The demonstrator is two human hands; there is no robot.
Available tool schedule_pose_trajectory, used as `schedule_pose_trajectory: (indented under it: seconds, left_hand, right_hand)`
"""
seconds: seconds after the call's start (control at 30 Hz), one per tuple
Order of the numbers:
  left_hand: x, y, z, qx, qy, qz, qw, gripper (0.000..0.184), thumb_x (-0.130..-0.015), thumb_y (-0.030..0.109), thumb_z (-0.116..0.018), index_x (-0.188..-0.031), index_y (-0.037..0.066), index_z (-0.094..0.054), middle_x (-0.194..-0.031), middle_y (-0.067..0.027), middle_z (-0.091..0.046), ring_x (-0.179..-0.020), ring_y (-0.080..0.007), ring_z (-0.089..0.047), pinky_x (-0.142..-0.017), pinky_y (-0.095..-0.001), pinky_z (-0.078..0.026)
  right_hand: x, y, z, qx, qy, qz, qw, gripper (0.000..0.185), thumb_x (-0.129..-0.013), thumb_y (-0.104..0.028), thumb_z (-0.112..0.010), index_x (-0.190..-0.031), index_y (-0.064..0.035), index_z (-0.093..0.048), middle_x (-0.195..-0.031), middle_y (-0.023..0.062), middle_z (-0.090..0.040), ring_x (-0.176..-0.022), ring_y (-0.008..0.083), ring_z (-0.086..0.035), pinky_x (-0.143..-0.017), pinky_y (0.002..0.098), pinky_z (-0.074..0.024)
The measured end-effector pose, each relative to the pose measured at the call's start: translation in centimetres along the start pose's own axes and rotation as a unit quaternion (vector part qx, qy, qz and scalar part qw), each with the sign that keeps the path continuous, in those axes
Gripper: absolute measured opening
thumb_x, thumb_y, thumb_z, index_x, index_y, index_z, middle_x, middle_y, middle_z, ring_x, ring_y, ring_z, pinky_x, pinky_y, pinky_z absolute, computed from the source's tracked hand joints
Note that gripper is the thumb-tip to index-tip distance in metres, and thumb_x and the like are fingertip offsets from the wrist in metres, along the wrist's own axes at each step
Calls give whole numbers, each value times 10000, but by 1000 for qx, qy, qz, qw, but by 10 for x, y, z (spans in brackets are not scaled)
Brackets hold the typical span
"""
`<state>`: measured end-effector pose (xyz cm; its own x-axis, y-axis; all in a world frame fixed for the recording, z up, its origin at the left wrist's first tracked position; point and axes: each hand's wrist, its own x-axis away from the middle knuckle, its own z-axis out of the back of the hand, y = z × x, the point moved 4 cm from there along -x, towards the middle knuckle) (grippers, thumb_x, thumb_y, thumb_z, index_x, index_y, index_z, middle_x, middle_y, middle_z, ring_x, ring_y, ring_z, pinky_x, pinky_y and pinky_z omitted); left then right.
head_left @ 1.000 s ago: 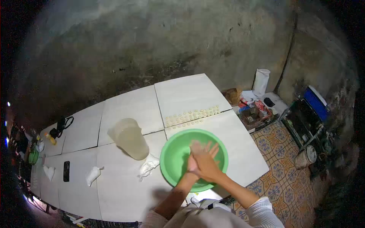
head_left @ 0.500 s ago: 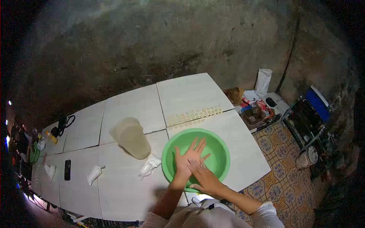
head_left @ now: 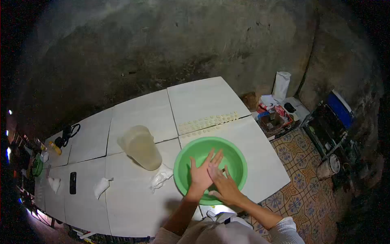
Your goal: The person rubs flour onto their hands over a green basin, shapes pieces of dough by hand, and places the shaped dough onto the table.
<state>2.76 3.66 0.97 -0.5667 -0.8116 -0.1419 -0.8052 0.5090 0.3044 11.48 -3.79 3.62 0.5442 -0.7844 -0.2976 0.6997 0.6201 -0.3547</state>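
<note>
Both hands are over the green basin (head_left: 241, 156). My left hand (head_left: 200, 175) is palm up with its fingers spread. My right hand (head_left: 226, 188) lies across it, fingers stretched out and touching the left palm; whether anything small is between them I cannot make out. Beyond the basin, small pale round pieces (head_left: 205, 122) lie in rows on the tiled table (head_left: 138, 211). Left of the basin stands a translucent jug (head_left: 142, 148), with a crumpled white plastic bag (head_left: 161, 177) in front of it.
Two small bags of white stuff (head_left: 101, 187) (head_left: 54, 184) and a black phone (head_left: 73, 183) lie on the left. A yellow bottle (head_left: 55, 148) is at the far left end. To the right, past the table edge, are a cluttered crate (head_left: 276, 122) and a bucket (head_left: 328, 166).
My right hand has slid up over the left palm toward its fingers, covering more of it. The basin and the other things stay where they were.
</note>
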Motion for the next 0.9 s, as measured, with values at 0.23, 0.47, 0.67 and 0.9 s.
schedule_pose_trajectory:
  seconds: [0.23,0.47,0.67,0.9]
  left_hand:
    - [-4,-5,-2,-32,-16,22,999,1035,-819,839,-215,-1542,107,-100,-1591,-172,-137,-1480,-283,-117,-1101,-649,-185]
    - [-1,-2,0,11,-6,4,1000,1051,-821,831,-254,-1543,99,-37,-1595,-176,-109,-1480,-282,-113,-1123,-624,-160]
    - [-3,4,2,18,-33,6,999,1027,-827,831,-213,-1541,104,-85,-1597,-164,-111,-1480,-268,-118,-1122,-610,-170]
    - [-7,-16,-1,27,-6,39,999,977,-866,788,-206,-1539,87,-100,-1595,-164,-123,-1483,-264,-96,-1128,-604,-163]
  right_hand:
    - [-17,-19,8,2,1,12,1000,814,-926,-487,-493,-1476,40,-207,-1478,269,-312,-1384,420,-284,-1171,543,-116]
    - [-10,10,6,-14,-35,-43,998,874,-895,-507,-523,-1491,23,-165,-1507,269,-265,-1387,421,-283,-1173,547,-105]
    - [-3,-20,2,-46,-13,42,998,805,-898,-498,-531,-1448,38,-288,-1420,288,-371,-1342,443,-330,-1155,543,-167]
    - [-17,0,-2,-101,-26,-98,990,857,-876,-423,-597,-1494,8,-187,-1511,272,-258,-1386,443,-260,-1160,522,-178]
